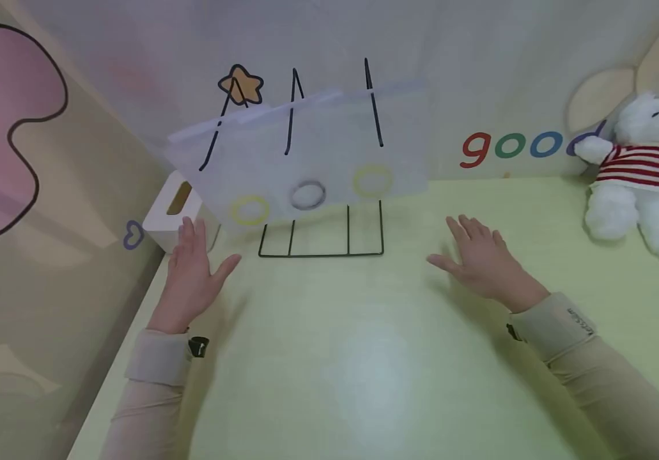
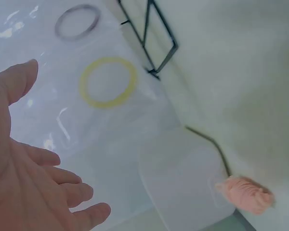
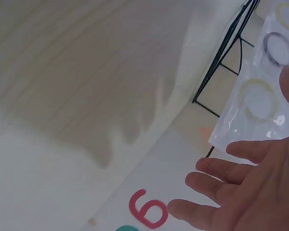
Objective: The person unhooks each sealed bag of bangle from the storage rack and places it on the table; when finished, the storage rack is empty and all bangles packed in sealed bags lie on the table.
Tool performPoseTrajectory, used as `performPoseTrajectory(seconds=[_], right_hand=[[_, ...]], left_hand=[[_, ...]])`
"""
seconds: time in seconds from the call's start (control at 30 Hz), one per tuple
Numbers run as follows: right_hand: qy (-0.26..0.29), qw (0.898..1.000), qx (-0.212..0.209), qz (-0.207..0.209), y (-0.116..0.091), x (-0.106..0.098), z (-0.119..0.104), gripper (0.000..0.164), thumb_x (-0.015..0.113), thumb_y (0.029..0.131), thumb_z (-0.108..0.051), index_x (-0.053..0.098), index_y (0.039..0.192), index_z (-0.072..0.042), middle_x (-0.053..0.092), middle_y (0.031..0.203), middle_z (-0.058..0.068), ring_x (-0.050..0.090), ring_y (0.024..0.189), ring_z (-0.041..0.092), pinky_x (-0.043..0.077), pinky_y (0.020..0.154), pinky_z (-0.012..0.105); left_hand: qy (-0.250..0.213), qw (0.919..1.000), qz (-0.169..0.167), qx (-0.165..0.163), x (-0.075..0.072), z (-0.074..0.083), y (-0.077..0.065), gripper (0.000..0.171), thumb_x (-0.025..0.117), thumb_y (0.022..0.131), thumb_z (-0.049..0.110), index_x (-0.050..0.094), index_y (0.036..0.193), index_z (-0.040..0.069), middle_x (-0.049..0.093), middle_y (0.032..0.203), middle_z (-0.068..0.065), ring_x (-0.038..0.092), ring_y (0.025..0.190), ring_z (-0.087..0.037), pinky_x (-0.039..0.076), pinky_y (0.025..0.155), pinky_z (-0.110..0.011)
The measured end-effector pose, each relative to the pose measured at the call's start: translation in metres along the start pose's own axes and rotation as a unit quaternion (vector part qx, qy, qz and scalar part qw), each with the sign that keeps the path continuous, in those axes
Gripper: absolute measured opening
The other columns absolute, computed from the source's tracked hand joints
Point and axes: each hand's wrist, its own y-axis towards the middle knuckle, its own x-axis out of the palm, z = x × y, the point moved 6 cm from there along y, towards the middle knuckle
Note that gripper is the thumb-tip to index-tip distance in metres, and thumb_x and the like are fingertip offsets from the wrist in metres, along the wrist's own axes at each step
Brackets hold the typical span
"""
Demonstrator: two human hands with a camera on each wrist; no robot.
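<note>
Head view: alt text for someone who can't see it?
A person's open left hand and right hand hover apart, empty, over a pale green table. Beyond them, translucent plastic pouches showing two yellow rings and one purplish-grey ring hang on a black wire rack; a white plush bear in a red-striped shirt sits at right.

One left hand (image 1: 191, 278), one right hand (image 1: 484, 265); four fingers (image 1: 188, 236) and one thumb (image 1: 227, 266) on each. Two yellow rings (image 2: 106, 104), one grey ring (image 1: 309, 207); plastic (image 1: 335, 153) pieces, count unclear. One rack (image 1: 321, 256), one box (image 1: 163, 220), one bear (image 1: 648, 169), one pink bundle (image 2: 245, 195), one table (image 1: 329, 319). Four letters (image 1: 498, 147), one star (image 1: 253, 86).
</note>
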Motion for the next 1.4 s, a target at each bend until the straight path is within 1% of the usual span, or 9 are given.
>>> performPoseTrajectory(seconds=[0.27,0.57,0.67,0.73,0.9,1.03,1.17,1.27,1.4], right_hand=[[0.008,0.999,-0.032,-0.014,0.028,0.023,-0.045,0.094,0.044,0.095,-0.063,0.013,0.153,0.005,0.014,0.157,0.029,0.014,0.143,0.047,0.012,0.113,0.066],[0.004,0.999,-0.011,-0.043,0.061,0.046,-0.055,0.088,0.049,0.096,-0.055,0.016,0.152,0.004,0.016,0.157,0.028,0.015,0.143,0.045,0.016,0.113,0.065],[-0.003,0.999,-0.02,-0.042,0.07,0.05,-0.06,0.087,0.049,0.097,-0.054,0.018,0.152,0.005,0.019,0.155,0.029,0.018,0.143,0.044,0.02,0.112,0.064],[-0.002,0.999,-0.027,-0.038,0.075,0.051,-0.065,0.087,0.05,0.097,-0.053,0.017,0.152,0.005,0.02,0.155,0.03,0.019,0.142,0.045,0.022,0.111,0.064],[-0.001,0.999,-0.021,-0.039,0.082,0.053,-0.072,0.085,0.049,0.098,-0.051,0.013,0.153,0.003,0.017,0.157,0.028,0.018,0.143,0.044,0.022,0.112,0.063],[-0.005,0.999,-0.013,-0.052,0.082,0.059,-0.073,0.081,0.048,0.099,-0.049,0.016,0.153,0.003,0.016,0.157,0.027,0.017,0.143,0.044,0.023,0.111,0.064],[-0.026,0.998,-0.018,-0.054,0.083,0.063,-0.075,0.077,0.049,0.1,-0.046,0.023,0.15,0.006,0.022,0.155,0.027,0.022,0.141,0.044,0.028,0.108,0.064],[-0.039,0.998,-0.019,-0.045,0.085,0.064,-0.077,0.076,0.049,0.1,-0.045,0.023,0.15,0.006,0.026,0.153,0.027,0.027,0.139,0.043,0.033,0.106,0.063],[-0.043,0.998,-0.004,-0.038,0.087,0.062,-0.077,0.078,0.049,0.1,-0.045,0.02,0.15,0.008,0.029,0.151,0.027,0.03,0.137,0.042,0.038,0.103,0.061]], left_hand=[[-0.062,0.9957,0.067,-0.014,-0.025,0.003,0.01,0.091,0.049,0.099,0.047,-0.01,0.154,0.005,-0.018,0.16,-0.013,-0.005,0.147,-0.035,0.008,0.113,-0.065],[-0.113,0.9905,0.073,-0.03,-0.029,0.007,0.019,0.091,0.047,0.098,0.049,-0.012,0.154,0.009,-0.018,0.16,-0.006,-0.006,0.147,-0.029,0.008,0.118,-0.055],[-0.149,0.9847,0.071,-0.055,-0.031,0.006,0.023,0.09,0.046,0.098,0.052,-0.011,0.155,0.012,-0.015,0.161,-0.004,-0.005,0.147,-0.027,0.008,0.119,-0.053],[-0.185,0.9762,0.081,-0.077,-0.035,0.006,0.026,0.088,0.046,0.098,0.051,-0.007,0.156,0.012,-0.008,0.162,-0.005,0.0,0.148,-0.026,0.011,0.119,-0.051],[-0.278,0.9411,0.146,-0.125,-0.048,0.006,0.032,0.074,0.051,0.099,0.039,0.015,0.156,0.009,0.02,0.16,-0.009,0.024,0.144,-0.024,0.024,0.117,-0.039],[-0.311,0.9193,0.189,-0.149,-0.053,0.004,0.038,0.062,0.055,0.098,0.033,0.034,0.15,0.008,0.041,0.149,-0.009,0.041,0.133,-0.022,0.036,0.109,-0.032],[-0.342,0.9004,0.211,-0.166,-0.053,0.001,0.043,0.051,0.058,0.097,0.03,0.049,0.142,0.01,0.052,0.138,-0.008,0.048,0.121,-0.019,0.044,0.099,-0.028],[-0.361,0.8876,0.226,-0.175,-0.054,-0.001,0.045,0.044,0.061,0.096,0.028,0.056,0.137,0.012,0.057,0.128,-0.004,0.05,0.114,-0.015,0.046,0.092,-0.025],[-0.353,0.8863,0.245,-0.173,-0.055,0.0,0.045,0.041,0.063,0.095,0.027,0.06,0.133,0.012,0.06,0.12,0.0,0.051,0.105,-0.012,0.046,0.084,-0.021]])
